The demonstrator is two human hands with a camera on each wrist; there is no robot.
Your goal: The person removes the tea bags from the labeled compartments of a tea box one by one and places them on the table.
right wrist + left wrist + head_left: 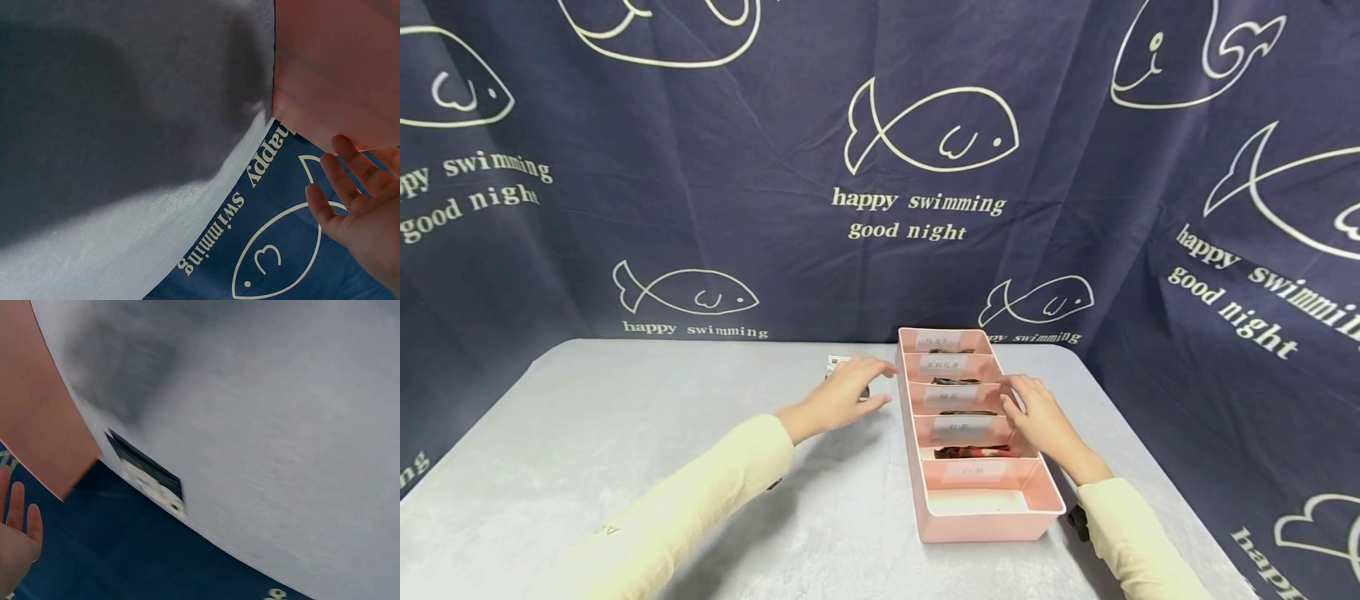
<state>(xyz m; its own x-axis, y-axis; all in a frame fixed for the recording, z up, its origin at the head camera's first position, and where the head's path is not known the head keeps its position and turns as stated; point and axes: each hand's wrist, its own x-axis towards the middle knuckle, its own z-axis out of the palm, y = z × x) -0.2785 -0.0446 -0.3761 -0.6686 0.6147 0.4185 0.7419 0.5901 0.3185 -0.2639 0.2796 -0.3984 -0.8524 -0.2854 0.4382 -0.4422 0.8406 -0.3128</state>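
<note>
A long pink box split by dividers into several labelled compartments stands on the table. Dark packets lie in the four rear compartments, among them a red-and-black packet; the front one shows a bare bottom. My left hand hovers at the box's left side, fingers loosely extended and holding nothing. My right hand is at the right rim, its fingertips over the edge, fingers relaxed. Partly hidden behind the left hand, a flat black-and-white packet lies on the table near its far edge.
The grey table ends at the back against a dark blue curtain with white fish outlines and lettering. More of that curtain hangs along the left and right sides. The box stands right of the table's middle.
</note>
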